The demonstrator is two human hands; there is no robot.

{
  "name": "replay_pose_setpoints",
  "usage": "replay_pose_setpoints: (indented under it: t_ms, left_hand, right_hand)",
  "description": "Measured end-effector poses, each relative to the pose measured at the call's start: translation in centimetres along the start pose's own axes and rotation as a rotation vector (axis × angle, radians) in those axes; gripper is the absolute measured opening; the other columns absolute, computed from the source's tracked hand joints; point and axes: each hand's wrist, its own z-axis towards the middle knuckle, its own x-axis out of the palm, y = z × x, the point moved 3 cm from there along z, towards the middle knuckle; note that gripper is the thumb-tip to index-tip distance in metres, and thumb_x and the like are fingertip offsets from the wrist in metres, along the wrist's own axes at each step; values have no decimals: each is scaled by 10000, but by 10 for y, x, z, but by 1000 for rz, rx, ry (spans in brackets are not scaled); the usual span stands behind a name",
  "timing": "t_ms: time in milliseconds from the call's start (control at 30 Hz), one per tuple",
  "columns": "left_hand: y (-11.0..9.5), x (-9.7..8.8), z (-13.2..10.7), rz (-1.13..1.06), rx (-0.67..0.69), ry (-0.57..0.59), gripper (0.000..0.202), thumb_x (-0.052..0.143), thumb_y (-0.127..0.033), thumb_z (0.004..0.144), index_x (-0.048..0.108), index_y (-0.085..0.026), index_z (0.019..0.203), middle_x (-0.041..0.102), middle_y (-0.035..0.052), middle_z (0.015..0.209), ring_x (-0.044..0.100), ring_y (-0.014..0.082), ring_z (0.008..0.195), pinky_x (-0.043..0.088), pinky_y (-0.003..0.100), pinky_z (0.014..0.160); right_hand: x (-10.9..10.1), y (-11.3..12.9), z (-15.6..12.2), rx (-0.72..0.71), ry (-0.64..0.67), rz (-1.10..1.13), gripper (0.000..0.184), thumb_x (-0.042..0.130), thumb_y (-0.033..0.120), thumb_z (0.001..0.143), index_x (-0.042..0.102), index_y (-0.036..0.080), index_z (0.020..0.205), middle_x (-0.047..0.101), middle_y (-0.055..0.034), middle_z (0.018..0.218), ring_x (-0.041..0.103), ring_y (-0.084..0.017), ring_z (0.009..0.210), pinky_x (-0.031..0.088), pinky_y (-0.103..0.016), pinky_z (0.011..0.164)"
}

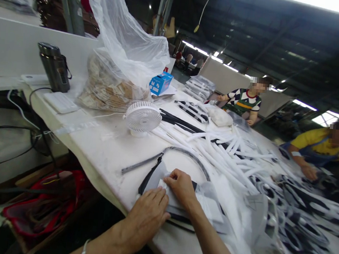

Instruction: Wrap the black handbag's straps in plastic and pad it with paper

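Observation:
A grey bag with black edging (175,204) lies at the table's near edge, and its long curved strap (189,152) loops out behind it. My left hand (151,210) rests on the bag's near side with its fingers stretched out flat. Just beyond it, my right hand (182,187) has its fingers bent into a pinch at a small white piece (162,183), thin like paper or film, on the bag's surface. The strap's loose grey end (140,164) points left across the table. Clear plastic wrap and a white sheet (212,209) lie by my right forearm.
A white fan (143,118) stands beyond the bag, near a large clear plastic sack (113,85) and a dark tumbler (54,68). White strips (223,158) and grey-black straps (306,228) cover the right side. Two people work across the table. A red bag (42,206) sits below left.

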Motion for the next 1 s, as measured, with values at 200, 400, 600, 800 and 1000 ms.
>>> replay_pose_setpoints:
  t_ms: [200, 400, 600, 800, 1000]
  left_hand:
    - [2, -1, -5, -47, 27, 101, 780, 767, -574, 736, 517, -122, 1321, 580, 201, 1358, 555, 349, 1247, 428, 457, 1036]
    - [3, 4, -3, 12, 42, 152, 728, 771, -500, 770, 520, -103, 1327, 592, 206, 1339, 547, 343, 1257, 415, 455, 1048]
    - [4, -1, -6, 59, 36, 255, 689, 739, -437, 826, 486, -91, 1365, 550, 215, 1382, 478, 339, 1325, 347, 502, 1109]
    - [6, -10, -11, 83, 74, 295, 661, 739, -386, 829, 487, -105, 1372, 538, 203, 1401, 473, 333, 1329, 321, 527, 1127]
    - [16, -11, -14, 76, 179, 258, 560, 695, -219, 832, 516, -138, 1357, 550, 141, 1414, 490, 294, 1322, 356, 458, 1109]
  right_hand:
    - [-73, -25, -9, 55, -132, -21, 286, 527, 447, 854, 681, 213, 797, 695, -22, 737, 630, -189, 654, 456, -298, 636]
    - [-109, -92, -54, 97, -109, -280, 321, 496, 426, 843, 716, 199, 903, 726, -106, 993, 649, -261, 952, 463, -364, 875]
    - [-91, -100, -80, 98, -51, -346, 398, 424, 440, 896, 730, 192, 842, 711, -128, 1000, 624, -265, 965, 418, -364, 916]
    - [-82, -92, -121, 148, -45, -361, 428, 414, 476, 909, 730, 205, 812, 716, -132, 969, 616, -293, 977, 410, -399, 935]
    - [-129, -108, -167, 260, -371, -6, 446, 462, 556, 859, 731, 228, 995, 737, -76, 1081, 636, -299, 1061, 447, -396, 946]
